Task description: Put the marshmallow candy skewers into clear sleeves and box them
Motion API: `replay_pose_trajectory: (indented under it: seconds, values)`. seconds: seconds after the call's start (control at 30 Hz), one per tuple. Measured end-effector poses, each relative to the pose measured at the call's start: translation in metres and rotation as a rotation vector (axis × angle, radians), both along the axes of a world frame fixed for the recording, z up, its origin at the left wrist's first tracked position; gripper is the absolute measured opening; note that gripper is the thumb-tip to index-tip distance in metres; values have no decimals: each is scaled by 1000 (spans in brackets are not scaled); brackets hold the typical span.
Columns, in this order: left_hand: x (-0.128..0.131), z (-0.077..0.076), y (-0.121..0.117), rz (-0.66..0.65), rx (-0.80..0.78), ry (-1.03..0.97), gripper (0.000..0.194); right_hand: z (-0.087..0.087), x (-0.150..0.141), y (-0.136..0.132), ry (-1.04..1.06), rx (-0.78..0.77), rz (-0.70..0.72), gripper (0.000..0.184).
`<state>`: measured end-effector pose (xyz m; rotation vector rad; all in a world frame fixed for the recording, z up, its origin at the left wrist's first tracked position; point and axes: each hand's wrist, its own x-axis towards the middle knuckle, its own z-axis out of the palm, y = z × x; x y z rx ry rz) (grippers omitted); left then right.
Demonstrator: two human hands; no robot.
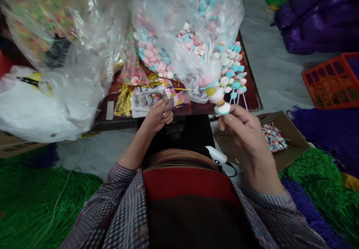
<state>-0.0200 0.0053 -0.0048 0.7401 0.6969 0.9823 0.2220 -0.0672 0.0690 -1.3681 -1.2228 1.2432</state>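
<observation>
My right hand (245, 127) pinches a marshmallow skewer (216, 95) at its lower end, in front of the table's right part. Pink, white, yellow and blue candies are stacked along it. My left hand (159, 117) is closed at the table's front edge on a small clear plastic bag (181, 98) with a colourful print. Just beyond that hand lies a stack of printed bags (147, 100), with gold twist ties (123, 101) at its left. Several other marshmallow skewers (234, 71) lie behind my right hand, beside a bundle of white sticks (209, 52).
Large clear bags of pink and blue marshmallows (154, 54) and of green-orange candies (42, 13) crowd the table (254, 88). A cardboard box (297, 144) with wrapped candies stands low at right. An orange crate (331, 80) and green strands (322, 174) are beyond.
</observation>
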Motion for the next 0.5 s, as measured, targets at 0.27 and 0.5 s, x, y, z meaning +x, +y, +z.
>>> replay_pose_trajectory:
  seconds: [0.27,0.5]
  values:
    - [-4,4,2,8,11,24,55,10,16,-4,-338,100,120,17]
    - [-6,7,3,22,13,94,55,10,36,1,-559,289,130,14]
